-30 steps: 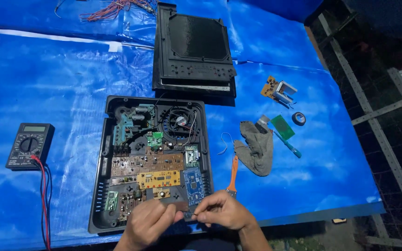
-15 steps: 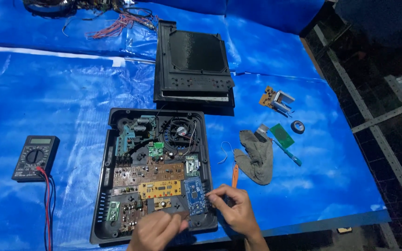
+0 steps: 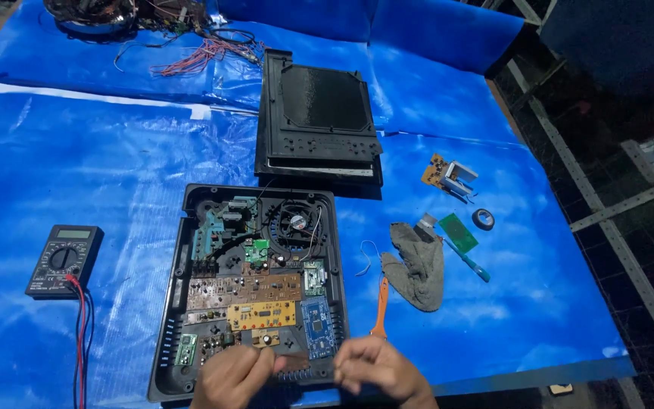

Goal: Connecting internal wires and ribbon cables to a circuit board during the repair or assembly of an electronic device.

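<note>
An open black device case (image 3: 166,356) lies on the blue tarp, with several circuit boards, a small fan (image 3: 295,221) and a blue board (image 3: 316,327) inside. My left hand (image 3: 235,376) rests on the case's near edge, its fingers bunched toward a brown board strip. My right hand (image 3: 378,371) is beside it at the near right corner with curled fingers. Whether either hand grips a small part is hidden. An orange-handled tool (image 3: 381,306) lies just beyond my right hand.
The black lid (image 3: 319,121) lies behind the case. A multimeter (image 3: 63,260) with red and black leads sits at left. A grey cloth (image 3: 420,265), green board (image 3: 457,231), teal pen-like tool (image 3: 469,262), tape roll (image 3: 483,220) and small orange board (image 3: 439,171) lie at right. Tangled wires (image 3: 191,45) are at the back.
The view has tilted up, showing more of the far tarp and wires. Both hands have slid toward the case's near edge and sit closer together.
</note>
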